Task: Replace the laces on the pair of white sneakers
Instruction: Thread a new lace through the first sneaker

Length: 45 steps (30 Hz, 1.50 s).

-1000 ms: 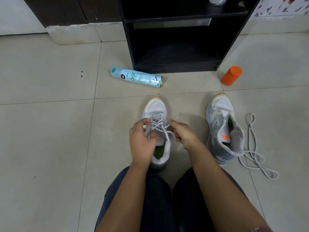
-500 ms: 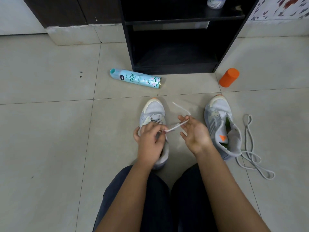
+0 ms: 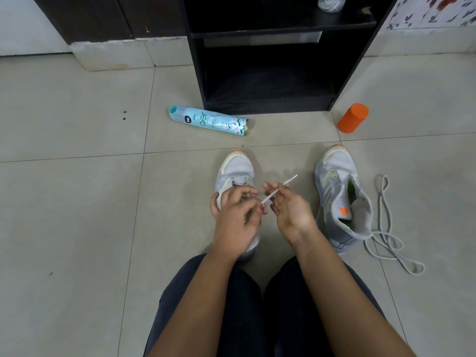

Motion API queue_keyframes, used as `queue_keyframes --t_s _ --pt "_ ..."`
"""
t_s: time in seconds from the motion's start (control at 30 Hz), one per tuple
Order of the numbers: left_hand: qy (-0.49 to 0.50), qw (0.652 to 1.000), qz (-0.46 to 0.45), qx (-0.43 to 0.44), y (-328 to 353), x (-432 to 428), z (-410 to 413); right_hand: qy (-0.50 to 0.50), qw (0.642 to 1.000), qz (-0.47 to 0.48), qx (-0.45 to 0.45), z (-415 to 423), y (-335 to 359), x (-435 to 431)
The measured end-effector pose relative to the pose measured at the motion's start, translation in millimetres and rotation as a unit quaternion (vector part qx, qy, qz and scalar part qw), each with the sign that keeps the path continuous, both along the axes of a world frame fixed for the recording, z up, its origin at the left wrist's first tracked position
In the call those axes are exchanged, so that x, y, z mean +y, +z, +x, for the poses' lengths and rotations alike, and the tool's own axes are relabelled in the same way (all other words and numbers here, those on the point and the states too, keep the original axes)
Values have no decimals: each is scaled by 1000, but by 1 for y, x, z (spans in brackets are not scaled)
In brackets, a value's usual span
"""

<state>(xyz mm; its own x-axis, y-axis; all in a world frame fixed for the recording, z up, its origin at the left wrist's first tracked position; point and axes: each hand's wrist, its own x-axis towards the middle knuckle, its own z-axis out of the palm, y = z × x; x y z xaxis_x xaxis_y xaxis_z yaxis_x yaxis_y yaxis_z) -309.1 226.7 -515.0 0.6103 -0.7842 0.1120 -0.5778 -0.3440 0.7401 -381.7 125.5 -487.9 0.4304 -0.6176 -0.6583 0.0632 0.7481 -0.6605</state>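
Left hand: the left hand [image 3: 235, 217] lies over the centre sneaker [image 3: 238, 168], fingers curled on its lacing and thumb against its left side, gripping it.
Right hand: the right hand [image 3: 291, 210] is just right of that sneaker, palm half up, pinching the lace [image 3: 279, 189] between thumb and fingers. The stiff tip points to the upper right.
Side sneaker: the side sneaker [image 3: 337, 191] stands right of centre with its mouth pulled wide, and a green insole shows inside.
Loose lace: the loose lace [image 3: 386, 228] sprawls on the floor [image 3: 77, 228], touching the side sneaker's heel.
Shelf unit: the black shelf unit [image 3: 270, 109] is at upper centre. A jar [image 3: 331, 2] sits on its upper board, cut by the top edge.
Can: the can [image 3: 208, 121] lies on its side before the shelf's lower left corner.
Orange tub: the orange tub [image 3: 353, 118] stands by the shelf's right corner, apart from the side sneaker's toe.
Room: tiles run from the centre sneaker to the left edge. A strip of floor separates the two sneakers, and the knees fill the bottom centre.
Change: a second ago both hands were on the lacing. Now the right hand has come away and the lace is drawn out. Half a second ago its free tail curved upward; now only a short, straight end shows.
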Motion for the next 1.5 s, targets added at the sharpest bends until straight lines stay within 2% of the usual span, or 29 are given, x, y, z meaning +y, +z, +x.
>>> queue_keyframes --t_s 0.1,0.17,0.23,0.3,0.43,0.53,0.6,0.63,0.73,0.8,0.87,1.0,1.13,1.27,1.37,1.43,1.5 --pt "-57 997 45 -28 -4 2 1 -82 992 59 -79 -2 1 -9" --pt "-34 998 46 -24 -3 1 2 -68 997 6 -39 -2 -2 -13" --pt "40 999 15 29 1 1 8 -18 995 -88 50 -3 -7 -16" --pt "116 985 -16 125 0 4 16 33 981 -159 102 -6 -14 -17" --pt "196 947 38 252 -6 17 29 94 962 -225 122 -4 -17 -10" --pt "213 934 57 282 -6 18 29 128 944 -288 100 2 -19 -4" --pt "212 935 66 277 -7 17 28 167 914 -350 122 4 -26 1" --pt "215 929 60 294 -8 17 28 187 886 -395 153 5 -31 3" --pt "223 893 23 389 -7 16 29 232 805 -485 250 8 -37 12" --pt "221 878 15 423 -4 14 28 255 772 -504 293 11 -37 18" --pt "217 871 15 440 -2 12 26 257 754 -516 316 13 -37 22" --pt "225 865 13 449 1 11 26 245 754 -517 324 13 -36 26" --pt "236 844 -10 482 9 11 25 230 766 -507 322 12 -37 26" --pt "215 859 16 464 6 9 25 251 788 -479 296 10 -33 26" --pt "241 847 3 474 8 6 25 223 828 -435 274 -4 -20 16" --pt "269 828 -31 491 9 6 25 264 847 -373 272 -21 -16 8" --pt "289 802 -61 519 10 4 27 366 815 -319 317 -34 -19 7"
